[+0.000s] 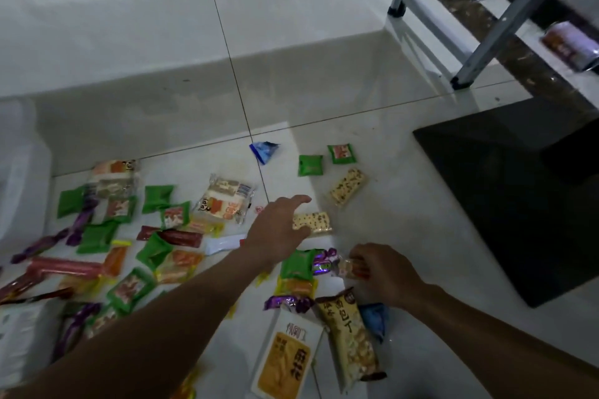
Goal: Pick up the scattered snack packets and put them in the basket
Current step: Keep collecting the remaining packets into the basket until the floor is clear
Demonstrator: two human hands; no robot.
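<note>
Several snack packets lie scattered on the white tiled floor. My left hand (278,227) reaches forward over a pale nougat bar (316,223), its fingers spread and its thumb against the bar's near edge. My right hand (379,272) pinches a small orange-and-clear packet (351,268) beside a purple wrapper (324,261). A second nougat bar (348,186), two small green packets (310,165) and a blue packet (264,151) lie farther off. A yellow bag (348,334) and a white-orange packet (285,356) lie near me. A white plastic container (19,172), maybe the basket, stands at the left edge.
A black slab (518,197) lies on the floor at the right. Grey metal frame legs (486,26) stand at the back right, with a purple can (570,45) beyond them. Green, red and purple packets crowd the floor at the left. Bare tiles stretch ahead.
</note>
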